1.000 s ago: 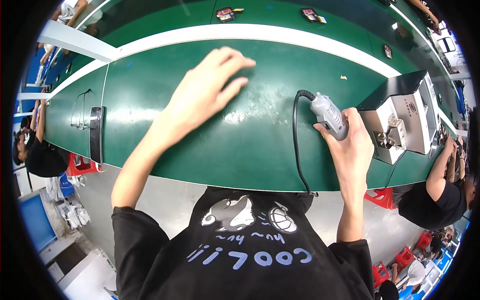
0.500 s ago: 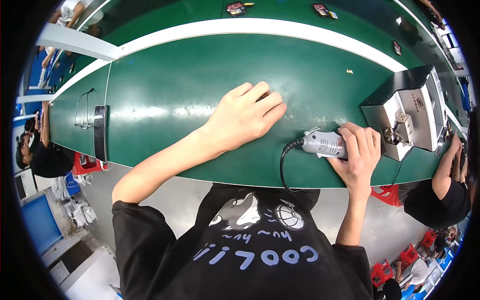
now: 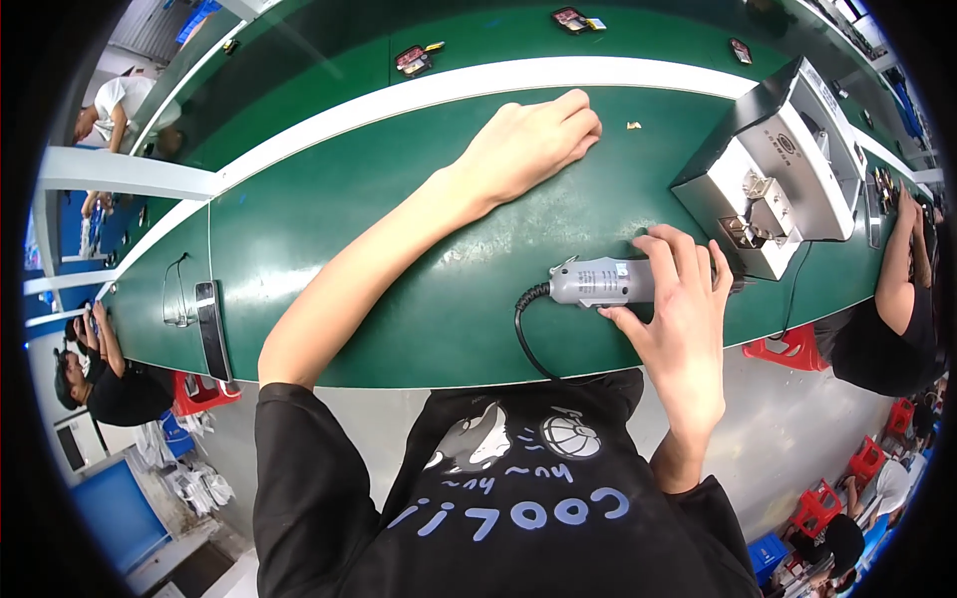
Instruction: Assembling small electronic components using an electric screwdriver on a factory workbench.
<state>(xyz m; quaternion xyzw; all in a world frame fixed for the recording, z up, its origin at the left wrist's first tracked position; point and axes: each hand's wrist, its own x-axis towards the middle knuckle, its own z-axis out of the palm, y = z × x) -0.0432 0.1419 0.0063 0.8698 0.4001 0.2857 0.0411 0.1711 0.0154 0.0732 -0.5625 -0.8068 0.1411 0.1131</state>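
Note:
A grey electric screwdriver with a black cord lies on its side on the green worktable, in front of me to the right. My right hand is closed loosely over its right part, thumb on the near side and fingers reaching across the far side. The tool's tip is mostly hidden behind the fingers. Farther out, my left hand rests near the table's far white edge with its fingers curled in. Whatever those fingers hold, if anything, is hidden. A small yellowish scrap lies just right of it.
A silver and black screw feeder box stands at the right. At the left lie a dark flat device and a thin wire frame. Small dark packages sit beyond the white rail. Other people work at both sides.
My left hand has moved away from me, toward the far edge and the scrap. My right-hand fingers have loosened and spread somewhat over the screwdriver. The whole view has shifted.

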